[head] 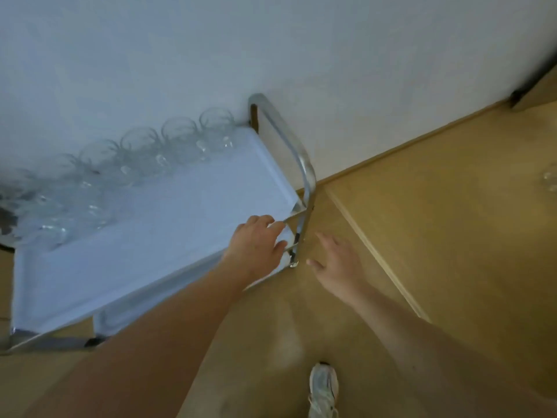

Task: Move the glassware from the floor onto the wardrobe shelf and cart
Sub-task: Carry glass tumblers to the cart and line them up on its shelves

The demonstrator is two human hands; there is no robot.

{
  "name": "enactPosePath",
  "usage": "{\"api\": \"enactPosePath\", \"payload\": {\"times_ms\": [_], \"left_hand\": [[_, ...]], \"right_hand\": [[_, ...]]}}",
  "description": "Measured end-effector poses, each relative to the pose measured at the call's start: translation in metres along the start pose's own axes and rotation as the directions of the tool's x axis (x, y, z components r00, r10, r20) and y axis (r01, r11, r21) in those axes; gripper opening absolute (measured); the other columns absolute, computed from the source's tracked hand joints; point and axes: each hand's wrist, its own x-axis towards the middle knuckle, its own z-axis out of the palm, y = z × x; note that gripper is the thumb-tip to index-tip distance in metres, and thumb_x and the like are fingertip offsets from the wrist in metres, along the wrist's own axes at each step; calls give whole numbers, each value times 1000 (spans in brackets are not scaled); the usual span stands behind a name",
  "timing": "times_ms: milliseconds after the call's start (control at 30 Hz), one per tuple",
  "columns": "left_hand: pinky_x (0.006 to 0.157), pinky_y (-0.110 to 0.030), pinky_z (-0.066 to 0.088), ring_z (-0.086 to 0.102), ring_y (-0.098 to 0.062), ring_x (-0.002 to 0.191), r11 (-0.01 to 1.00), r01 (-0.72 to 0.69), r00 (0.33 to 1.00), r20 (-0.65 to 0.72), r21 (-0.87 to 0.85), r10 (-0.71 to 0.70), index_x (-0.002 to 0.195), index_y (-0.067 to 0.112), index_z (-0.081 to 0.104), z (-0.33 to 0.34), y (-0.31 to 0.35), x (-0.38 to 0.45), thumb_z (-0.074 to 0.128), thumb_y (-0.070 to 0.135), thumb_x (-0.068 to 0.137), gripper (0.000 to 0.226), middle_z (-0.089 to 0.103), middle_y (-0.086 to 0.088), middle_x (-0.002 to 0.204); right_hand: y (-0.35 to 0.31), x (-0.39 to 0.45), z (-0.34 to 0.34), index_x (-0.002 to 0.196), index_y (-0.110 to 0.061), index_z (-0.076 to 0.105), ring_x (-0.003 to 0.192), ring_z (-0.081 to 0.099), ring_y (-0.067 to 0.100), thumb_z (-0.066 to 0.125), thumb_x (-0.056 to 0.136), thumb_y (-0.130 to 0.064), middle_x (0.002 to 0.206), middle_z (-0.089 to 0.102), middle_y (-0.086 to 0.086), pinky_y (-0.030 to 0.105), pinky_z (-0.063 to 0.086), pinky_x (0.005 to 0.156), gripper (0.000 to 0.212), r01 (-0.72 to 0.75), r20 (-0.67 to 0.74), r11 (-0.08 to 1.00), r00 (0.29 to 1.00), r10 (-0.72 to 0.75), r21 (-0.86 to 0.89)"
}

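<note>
Fingers of both hands spread, empty: left hand [256, 242] over cart [156, 230] corner; floor glassware [550, 181] far right, right hand [337, 260] nearer.

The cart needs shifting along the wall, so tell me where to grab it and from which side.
Take the cart by its chrome handle, the arched tube at the end nearest the hands, coming from the open floor side. The wall blocks the far side, glasses line that edge, and the flat tray top offers little to hold. The left hand already rests at that corner; the right hand hovers beside it, open.
</note>
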Motion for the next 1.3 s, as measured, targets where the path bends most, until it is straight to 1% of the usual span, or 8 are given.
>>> {"api": "enactPosePath", "payload": {"times_ms": [233,467,600,867,1000,1133,1200,1300], "left_hand": [[104,-44,43,45,-29,131,969,-175,951,-224,173,212,146,19,45,-193,151,95,48,43,101,50,50,-6,144],[106,-45,43,42,-28,134,910,-318,843,-360,265,399,147,18,44,-285,311,153,47,43,101,52,47,-7,147],[109,-44,41,39,-28,137,866,-433,796,-345,250,497,149,18,42,-290,394,187,49,43,100,56,45,-8,150],[105,-42,42,42,-28,132,690,-687,650,-234,228,723,147,19,44,-249,547,280,49,42,100,53,46,-7,147],[104,-44,44,43,-26,131,576,-800,548,-190,166,815,145,20,47,-218,623,333,52,42,98,52,48,-7,144],[108,-43,40,38,-28,136,448,-890,434,-148,82,889,148,20,43,-191,699,380,54,42,98,55,42,-8,150],[108,-44,40,37,-28,137,373,-926,364,-117,61,924,148,21,43,-179,735,397,54,42,98,55,41,-8,151],[110,-45,40,37,-28,138,261,-965,260,-82,4,962,148,20,44,-160,788,416,55,41,98,55,42,-7,151]], "right_hand": [[6,24,-237,155,-22,29,143,33,31,59,94,-46,158,34,8,45,32,116,72,35,-352,998,935,-50,-49],[67,-2,-409,155,-22,30,143,35,28,61,93,-49,158,36,5,45,35,115,74,-27,-571,998,821,-8,-53],[121,-22,-464,154,-22,32,141,37,27,62,93,-49,157,38,4,45,36,114,73,-119,-636,992,769,67,-40],[256,-52,-523,149,-22,38,132,43,28,64,92,-46,147,46,5,40,42,106,67,-396,-699,915,631,336,83],[320,-55,-547,151,-25,35,135,42,25,66,91,-47,152,42,2,42,43,108,71,-534,-733,833,507,453,146],[372,-55,-573,150,-27,38,131,47,23,68,88,-50,147,47,-1,44,47,105,72,-623,-728,746,395,561,236],[394,-59,-585,145,-29,42,127,52,20,70,86,-50,143,51,-5,41,50,103,68,-650,-722,704,337,604,285],[426,-70,-598,145,-27,44,129,49,18,69,90,-45,145,50,-6,34,43,106,63,-707,-720,616,220,658,347]]}}
